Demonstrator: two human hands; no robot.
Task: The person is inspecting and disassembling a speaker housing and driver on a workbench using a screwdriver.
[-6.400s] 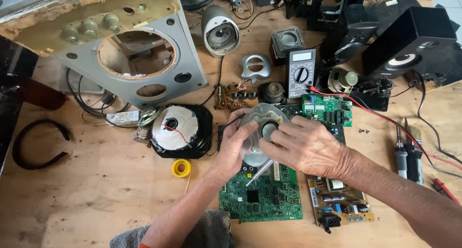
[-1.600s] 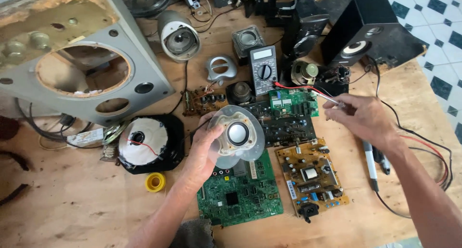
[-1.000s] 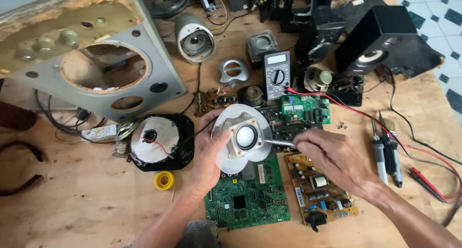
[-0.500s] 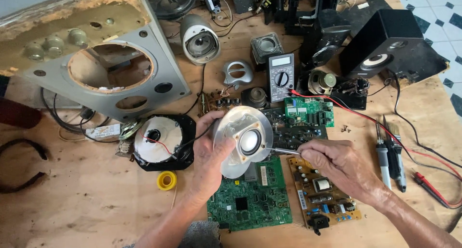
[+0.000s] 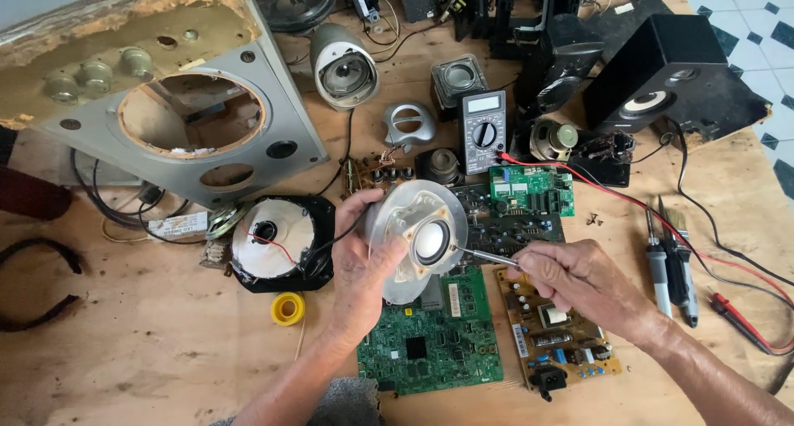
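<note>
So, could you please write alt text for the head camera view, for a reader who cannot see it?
Over a cluttered wooden workbench, the left hand holds up a round silver speaker driver while the right hand touches a thin metal tool to its centre. Green circuit boards, a multimeter, a roll of yellow tape and black speakers lie around.

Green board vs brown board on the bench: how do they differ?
The green board is wider, fairly flat and partly under the held speaker; the brown board is narrower, crowded with tall parts and lies under the right hand. Both lie flat on the wooden table.
</note>
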